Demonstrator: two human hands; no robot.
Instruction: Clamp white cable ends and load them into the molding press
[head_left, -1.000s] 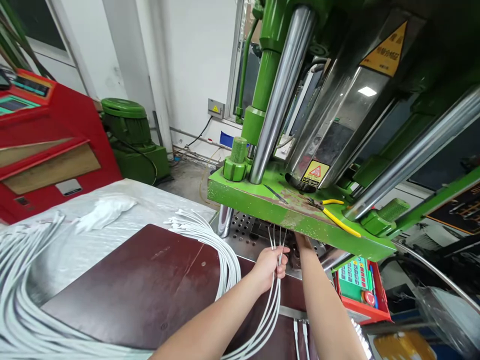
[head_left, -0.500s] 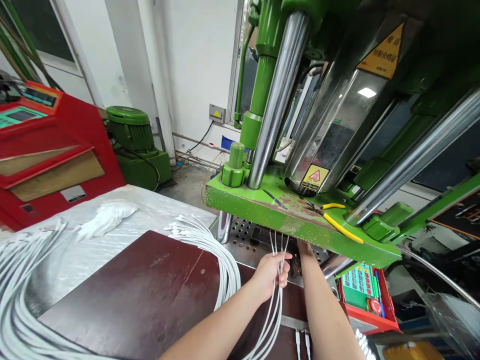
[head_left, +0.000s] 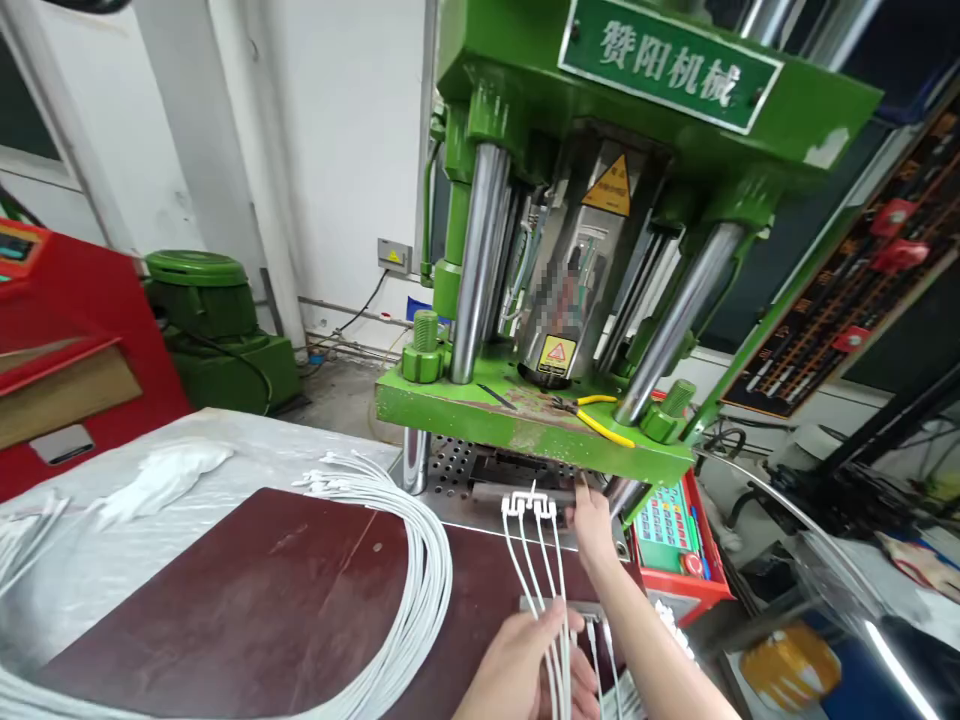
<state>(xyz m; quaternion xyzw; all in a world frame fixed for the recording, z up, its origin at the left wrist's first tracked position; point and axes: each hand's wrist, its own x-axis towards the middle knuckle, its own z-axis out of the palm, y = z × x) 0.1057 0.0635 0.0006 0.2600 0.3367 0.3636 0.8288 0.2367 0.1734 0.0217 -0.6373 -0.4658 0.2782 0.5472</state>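
Several white cables (head_left: 551, 565) pass through my left hand (head_left: 544, 655), whose fingers are closed around them in front of the press. Their far ends carry white moulded plugs joined by a white plastic runner (head_left: 529, 501), standing clear above the metal bed (head_left: 457, 508). My right hand (head_left: 591, 518) is at the right end of the dark metal mould (head_left: 510, 470), just under the green press plate (head_left: 510, 425). Its fingers look curled there, and what they grip is partly hidden. Below, a metal strip (head_left: 574, 606) with further cable plugs lies beside my left hand.
A bundle of white cables (head_left: 431, 570) curves over the brown board (head_left: 247, 590). Yellow-handled cutters (head_left: 600, 428) lie on the press plate. A steel column (head_left: 416, 460) stands left of the mould. A red control box (head_left: 701, 545) is at the right.
My left hand has drawn back toward me with the cables, and their joined plugs now show outside the press. My right hand has come partly out from under the plate. The view has shifted.
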